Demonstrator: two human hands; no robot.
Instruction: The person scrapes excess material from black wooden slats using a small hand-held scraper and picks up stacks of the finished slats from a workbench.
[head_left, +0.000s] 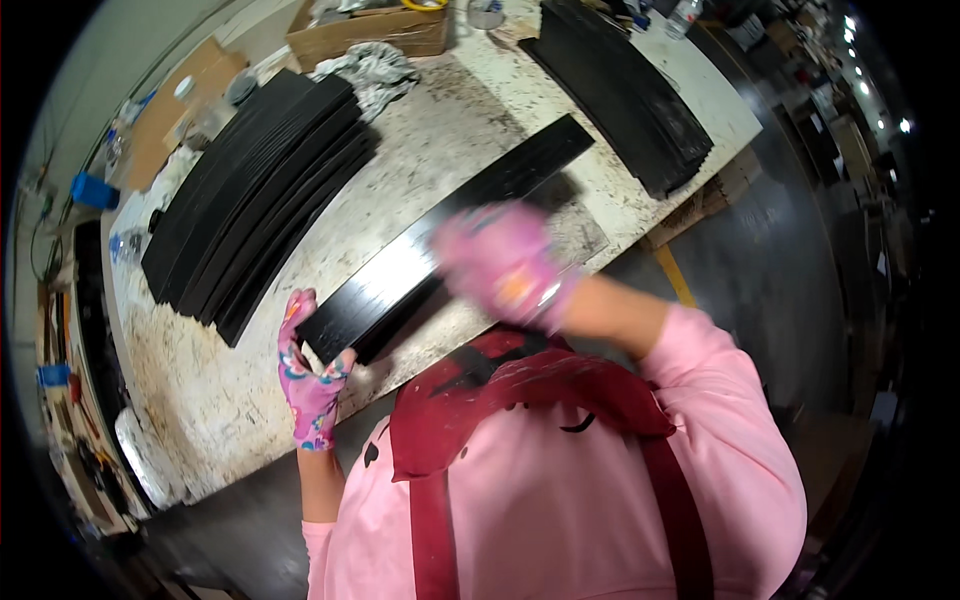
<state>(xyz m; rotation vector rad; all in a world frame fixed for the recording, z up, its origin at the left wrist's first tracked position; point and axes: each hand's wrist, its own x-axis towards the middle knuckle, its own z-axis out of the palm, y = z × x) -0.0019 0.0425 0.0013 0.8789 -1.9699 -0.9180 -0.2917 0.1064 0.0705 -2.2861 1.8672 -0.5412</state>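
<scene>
A long black strip (500,180) lies slantwise on the speckled white workbench (230,390). My left hand (308,375), in a pink flowered glove, grips the strip's near end at the bench's front edge. My right hand (500,262), also gloved in pink, is blurred with motion over the strip's middle; whether it holds anything I cannot tell.
A fanned stack of black strips (255,195) lies at the left of the bench, another black stack (625,90) at the far right. A cardboard box (365,30) and a crumpled rag (372,72) sit at the back. Dark floor lies to the right.
</scene>
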